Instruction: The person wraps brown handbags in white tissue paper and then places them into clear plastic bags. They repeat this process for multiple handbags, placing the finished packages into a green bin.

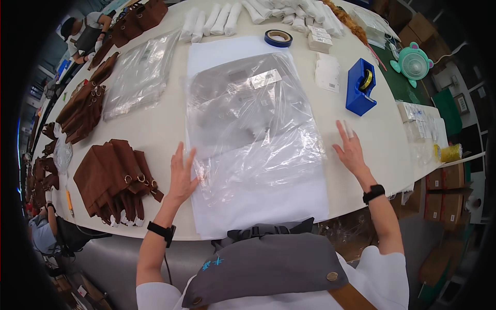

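In the middle of the table lies a clear plastic bag (289, 129) with a flat grey piece (219, 111) inside it. A small white label (265, 78) sits near its upper right part. Beneath the bag is a stack of white sheets (258, 206). My left hand (182, 173) is open at the bag's lower left edge, fingers apart; whether it touches the plastic I cannot tell. On the other side, my right hand (351, 150) is open over the table, apart from the bag's right edge, and holds nothing.
Brown leather-like pieces with metal rings (116, 178) are piled at left. Flat clear bags (139, 77) lie beyond them. A blue tape dispenser (359, 93), a tape roll (278, 38), white cards (327, 72) and white rolled bundles (219, 19) stand around the far side. Two other people work at left.
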{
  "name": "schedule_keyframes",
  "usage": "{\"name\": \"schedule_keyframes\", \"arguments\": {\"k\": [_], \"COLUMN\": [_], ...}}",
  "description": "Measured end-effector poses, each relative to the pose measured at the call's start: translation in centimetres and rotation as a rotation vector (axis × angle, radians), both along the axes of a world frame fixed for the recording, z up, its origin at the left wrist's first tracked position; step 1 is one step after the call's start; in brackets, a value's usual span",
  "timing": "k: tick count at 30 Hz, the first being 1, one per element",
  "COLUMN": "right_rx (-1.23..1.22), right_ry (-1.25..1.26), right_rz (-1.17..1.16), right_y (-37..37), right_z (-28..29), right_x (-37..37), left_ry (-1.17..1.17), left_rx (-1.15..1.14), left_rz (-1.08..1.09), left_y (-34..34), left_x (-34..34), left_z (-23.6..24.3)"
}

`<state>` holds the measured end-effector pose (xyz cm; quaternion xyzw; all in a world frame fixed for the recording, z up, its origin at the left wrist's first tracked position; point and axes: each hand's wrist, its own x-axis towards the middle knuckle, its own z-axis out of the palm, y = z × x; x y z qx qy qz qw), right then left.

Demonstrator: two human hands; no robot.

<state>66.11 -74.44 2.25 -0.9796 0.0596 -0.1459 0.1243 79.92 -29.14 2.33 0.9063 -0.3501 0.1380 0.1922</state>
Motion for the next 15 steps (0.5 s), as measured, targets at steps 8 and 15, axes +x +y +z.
{"name": "schedule_keyframes", "arguments": {"k": [8, 15], "right_rx": [0.156, 0.653], "right_ry": [0.335, 0.357], "right_rz": [0.487, 0.147], "right_y": [-0.2, -0.7], "right_z": [-1.5, -0.9], "right_x": [7.9, 12.0], "left_ry": [0.785, 1.095], "left_rx": [-0.076, -0.472], "left_rz": [-0.244, 0.217], "left_y": [1.2, -1.1], "left_x": [2.3, 6.0], "left_z": [-2.8, -0.2]}}
